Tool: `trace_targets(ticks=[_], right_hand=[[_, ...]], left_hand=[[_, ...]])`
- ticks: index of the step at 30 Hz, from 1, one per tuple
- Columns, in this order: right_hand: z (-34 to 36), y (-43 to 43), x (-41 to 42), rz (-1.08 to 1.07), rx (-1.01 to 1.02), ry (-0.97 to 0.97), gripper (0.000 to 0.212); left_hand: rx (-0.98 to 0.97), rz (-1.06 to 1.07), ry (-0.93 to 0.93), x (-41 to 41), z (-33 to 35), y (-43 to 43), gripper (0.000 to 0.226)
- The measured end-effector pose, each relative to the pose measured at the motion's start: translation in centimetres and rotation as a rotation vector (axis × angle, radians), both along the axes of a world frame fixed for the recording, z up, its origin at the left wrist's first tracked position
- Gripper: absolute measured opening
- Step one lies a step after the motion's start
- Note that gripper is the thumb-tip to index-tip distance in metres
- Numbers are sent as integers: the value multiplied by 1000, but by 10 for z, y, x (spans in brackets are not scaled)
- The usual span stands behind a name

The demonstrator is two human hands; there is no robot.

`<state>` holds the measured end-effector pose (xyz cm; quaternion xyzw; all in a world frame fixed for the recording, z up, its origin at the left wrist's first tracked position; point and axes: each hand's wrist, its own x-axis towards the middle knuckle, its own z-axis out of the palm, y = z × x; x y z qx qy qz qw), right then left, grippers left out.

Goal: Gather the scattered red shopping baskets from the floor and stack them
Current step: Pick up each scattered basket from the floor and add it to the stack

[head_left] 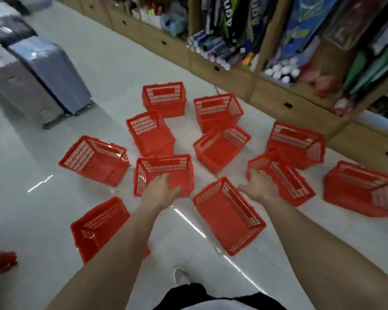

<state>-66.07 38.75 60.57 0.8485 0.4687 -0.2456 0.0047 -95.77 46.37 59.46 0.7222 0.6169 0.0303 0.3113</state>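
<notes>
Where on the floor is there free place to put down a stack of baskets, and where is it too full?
Bare floor lies between the suitcases and the leftmost basket, and by the shoe, between the near left basket and the near middle basket. The baskets in the middle stand crowded, with only narrow gaps.
</notes>
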Motion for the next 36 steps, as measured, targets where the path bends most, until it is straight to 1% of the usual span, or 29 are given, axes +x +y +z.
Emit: trace_targets(ticks=[2, 5, 9, 14, 19, 23, 28, 32, 36], right_hand=[[10, -46, 46, -98, 24, 10, 74], [18, -126, 115, -237, 51, 17, 75], [20, -246, 198, -393, 54, 22, 78], [28, -376, 287, -532, 43, -19, 80], [28, -462, 357, -679, 23, -11, 76], [21, -493, 410, -757, 6, -3, 78], [12, -502, 492, -829, -24, -17, 78], [12, -484, 574, -904, -56, -36, 78], [23, -445, 648, -939, -38, -47, 77]], left_hand=[[11, -111, 3, 57, 7, -19, 61], [30, -246, 6, 146, 15, -63, 72], [67, -396, -7, 256, 20, -136, 73], [69, -521, -16, 364, 30, -225, 73], [99, -669, 1, 459, 36, -280, 75], [63, -726, 11, 531, 29, -294, 75], [45, -789, 64, 630, 9, -278, 79], [15, -824, 16, 725, 0, -251, 79], [-5, -867, 4, 810, 4, -212, 73]])
